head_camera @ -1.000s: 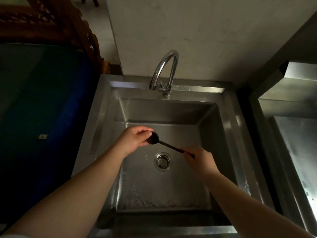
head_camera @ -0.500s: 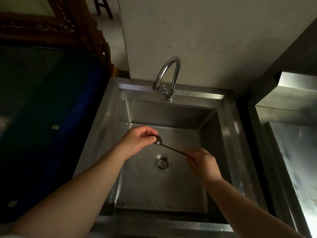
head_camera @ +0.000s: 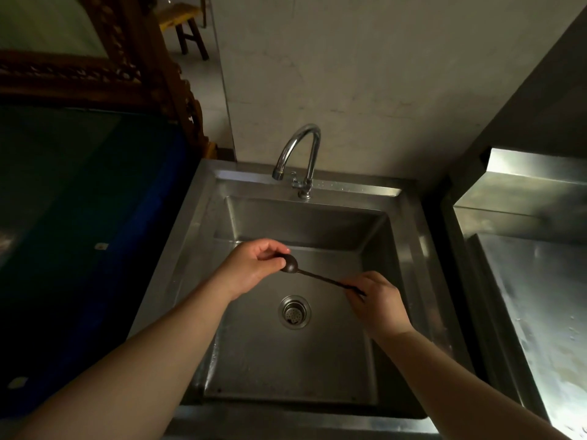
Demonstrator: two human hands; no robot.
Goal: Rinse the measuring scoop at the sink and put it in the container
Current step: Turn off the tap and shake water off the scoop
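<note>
A dark measuring scoop [head_camera: 313, 274] with a small round bowl and a long thin handle is held over the steel sink [head_camera: 203, 223]. My left hand [head_camera: 254, 265] pinches the bowl end between thumb and fingers. My right hand [head_camera: 376, 300] grips the far end of the handle. The scoop lies nearly level, above the drain [head_camera: 294, 311]. The curved tap [head_camera: 298, 154] stands at the back of the sink, and no water runs from it. No container for the scoop is in view.
A second steel basin or counter [head_camera: 536, 281] lies to the right, past a dark gap. A dark blue surface [head_camera: 79, 217] fills the left side. A carved wooden frame [head_camera: 152, 68] and a stool [head_camera: 187, 30] stand behind it.
Both hands have kept their hold on the scoop. My left fingers have shifted on the bowl, which now shows its rounded underside. My view has tilted up, showing more wall.
</note>
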